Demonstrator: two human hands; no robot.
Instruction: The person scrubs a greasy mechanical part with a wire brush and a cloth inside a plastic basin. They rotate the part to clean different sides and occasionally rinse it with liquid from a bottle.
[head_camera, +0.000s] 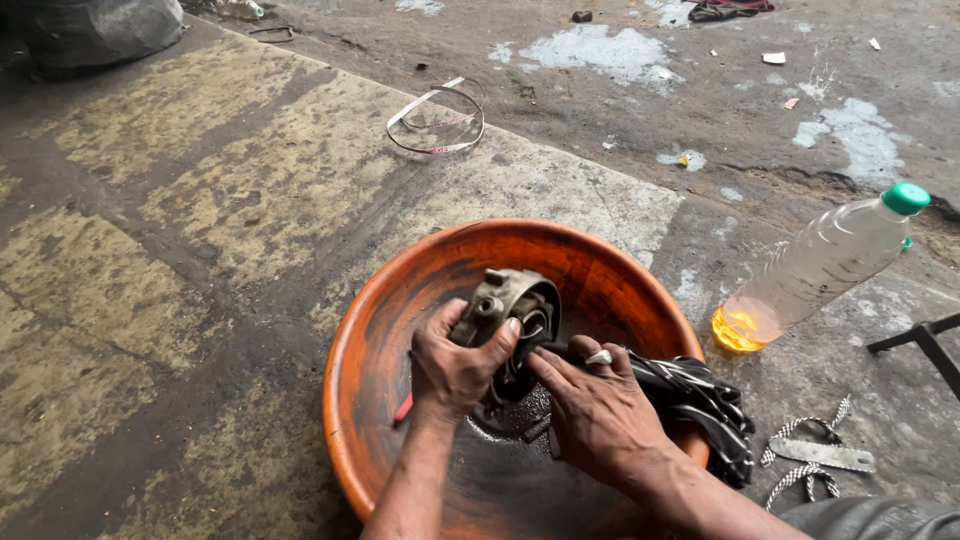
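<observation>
My left hand (455, 365) grips a grimy round metal engine part (512, 305) and holds it upright over an orange plastic basin (385, 320). Beside it, my right hand (590, 405) has its fingers pressed against the part's dark inner side, and a ring shows on one finger. Dark oily liquid lies in the basin's bottom (500, 470). A thin red handle (403, 408) pokes out below my left wrist. A black striped rag (700, 400) hangs over the basin's right rim, next to my right hand.
A clear plastic bottle (815, 270) with a green cap and a little yellow liquid leans at the right. A metal strip on cord (820, 455) lies near it. A looped strap (435, 120) lies on the stained concrete floor. A black bag (95, 30) sits far left.
</observation>
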